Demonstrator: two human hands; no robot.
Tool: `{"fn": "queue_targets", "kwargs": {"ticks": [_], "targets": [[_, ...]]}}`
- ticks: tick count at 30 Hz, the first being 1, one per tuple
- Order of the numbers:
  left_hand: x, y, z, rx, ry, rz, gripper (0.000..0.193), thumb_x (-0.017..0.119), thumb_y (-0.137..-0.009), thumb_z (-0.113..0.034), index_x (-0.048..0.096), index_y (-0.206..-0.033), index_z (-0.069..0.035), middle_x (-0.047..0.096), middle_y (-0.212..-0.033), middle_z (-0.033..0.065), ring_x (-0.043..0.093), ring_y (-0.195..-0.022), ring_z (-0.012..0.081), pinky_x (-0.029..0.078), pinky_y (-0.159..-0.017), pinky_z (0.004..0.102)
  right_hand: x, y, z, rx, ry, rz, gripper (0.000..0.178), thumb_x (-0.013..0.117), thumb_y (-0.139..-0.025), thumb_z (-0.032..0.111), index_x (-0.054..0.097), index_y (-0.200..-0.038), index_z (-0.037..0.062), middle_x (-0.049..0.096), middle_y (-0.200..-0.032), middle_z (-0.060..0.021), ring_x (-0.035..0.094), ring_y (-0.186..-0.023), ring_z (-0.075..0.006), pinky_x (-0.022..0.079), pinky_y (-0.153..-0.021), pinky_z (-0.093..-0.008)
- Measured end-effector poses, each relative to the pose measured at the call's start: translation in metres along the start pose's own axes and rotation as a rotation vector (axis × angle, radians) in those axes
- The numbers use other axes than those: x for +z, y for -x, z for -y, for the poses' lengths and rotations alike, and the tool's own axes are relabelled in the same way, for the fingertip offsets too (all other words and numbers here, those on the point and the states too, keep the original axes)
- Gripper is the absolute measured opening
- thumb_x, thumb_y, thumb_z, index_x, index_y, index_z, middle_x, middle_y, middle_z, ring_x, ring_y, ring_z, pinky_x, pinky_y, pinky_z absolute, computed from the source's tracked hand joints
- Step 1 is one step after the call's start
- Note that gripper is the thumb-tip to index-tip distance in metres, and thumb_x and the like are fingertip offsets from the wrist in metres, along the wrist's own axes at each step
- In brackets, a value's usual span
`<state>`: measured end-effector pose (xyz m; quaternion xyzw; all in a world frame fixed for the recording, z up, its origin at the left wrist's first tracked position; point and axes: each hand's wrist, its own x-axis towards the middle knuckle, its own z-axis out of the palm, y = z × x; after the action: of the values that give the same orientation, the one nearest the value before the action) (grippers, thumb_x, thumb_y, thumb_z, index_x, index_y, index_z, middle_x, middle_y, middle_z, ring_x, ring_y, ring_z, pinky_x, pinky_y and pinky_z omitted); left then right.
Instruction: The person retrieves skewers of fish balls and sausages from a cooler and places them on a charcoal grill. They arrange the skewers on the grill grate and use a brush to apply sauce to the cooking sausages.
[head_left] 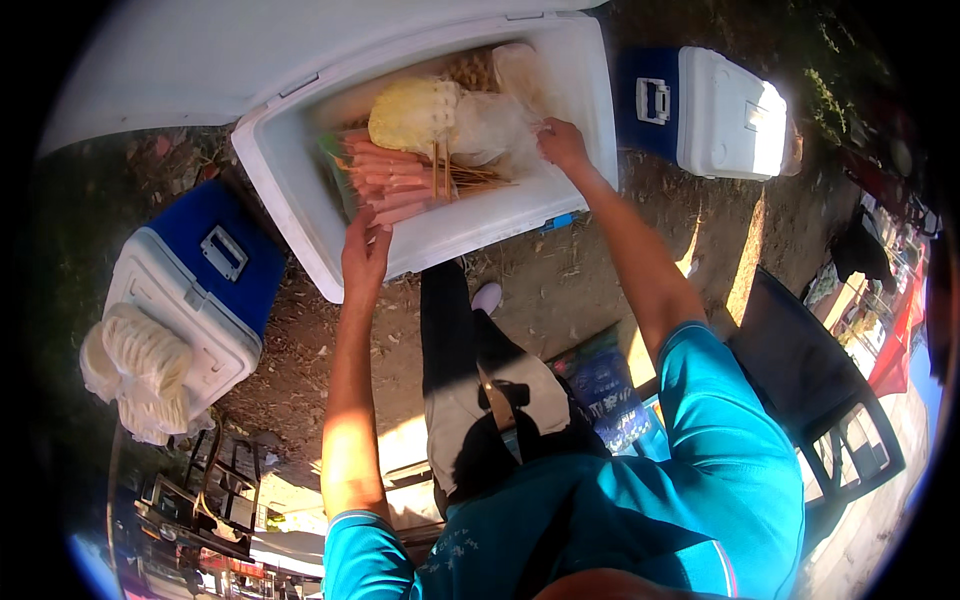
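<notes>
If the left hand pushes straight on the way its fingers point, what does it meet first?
Most likely the pink sausages inside the white cooler, just ahead of the left hand; depth is unclear, so it may already touch them.

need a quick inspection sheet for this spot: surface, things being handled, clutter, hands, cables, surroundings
Surface: open white cooler standing on bare, littered dirt
Things being handled: pink sausages on wooden sticks, beside pale yellow skewered food and a clear bag
Clutter: bagged pale round stack on the left blue-and-white cooler
Left hand: at the front rim, fingertips by the sausages; contact unclear
Right hand: fingertips at the clear bag's edge; grip unclear
Cables: nothing seen
Surroundings: another blue-and-white cooler right, dark chair lower right
</notes>
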<state>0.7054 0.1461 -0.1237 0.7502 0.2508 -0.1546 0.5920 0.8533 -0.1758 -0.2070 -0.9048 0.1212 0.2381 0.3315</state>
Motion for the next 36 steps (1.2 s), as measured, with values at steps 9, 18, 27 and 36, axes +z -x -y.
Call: {"fn": "queue_targets", "kwargs": {"ticks": [9,18,27,36], "targets": [[0.095,-0.069,0.049,-0.189,0.008,0.158,0.046,0.06,-0.077,-0.03,0.05,-0.108,0.003,0.061,-0.088,0.0131,0.059,-0.078,0.0194,0.045,-0.063,0.0279,-0.02,0.078,0.098,-0.517,-0.212,-0.152,0.02,0.058,-0.078,0.012,0.057,-0.097,0.0042,0.058,-0.087,-0.0086,0.057,-0.077,-0.0161,0.045,-0.066,-0.0274],[0.114,-0.103,0.012,-0.429,0.212,0.148,0.02,0.055,-0.079,-0.023,0.048,-0.085,-0.005,0.049,-0.058,0.0015,0.044,-0.043,0.0104,0.033,-0.036,0.0231,0.031,0.079,0.092,-0.388,-0.254,0.139,0.018,0.055,-0.08,0.014,0.057,-0.094,0.0036,0.059,-0.09,-0.0106,0.059,-0.082,-0.0241,0.047,-0.069,-0.0311],[0.074,0.022,0.014,-0.313,0.338,-0.109,0.02,0.052,-0.084,-0.018,0.049,-0.094,-0.001,0.046,-0.066,0.0006,0.036,-0.051,0.0051,0.031,-0.045,0.0206,-0.001,0.075,0.103,0.046,-0.409,0.326,0.021,0.054,-0.082,0.011,0.055,-0.102,0.004,0.06,-0.091,-0.0088,0.058,-0.08,-0.0155,0.047,-0.068,-0.0254],[0.078,0.072,0.014,-0.433,0.098,-0.303,0.025,0.053,-0.083,-0.021,0.05,-0.092,0.003,0.053,-0.073,0.0152,0.05,-0.068,0.0247,0.041,-0.067,0.0341,0.033,0.062,0.029,-0.305,0.553,0.705,0.034,0.049,-0.077,0.015,0.056,-0.11,0.0163,0.057,-0.102,-0.0122,0.052,-0.098,-0.0289,0.042,-0.084,-0.0377]]}}
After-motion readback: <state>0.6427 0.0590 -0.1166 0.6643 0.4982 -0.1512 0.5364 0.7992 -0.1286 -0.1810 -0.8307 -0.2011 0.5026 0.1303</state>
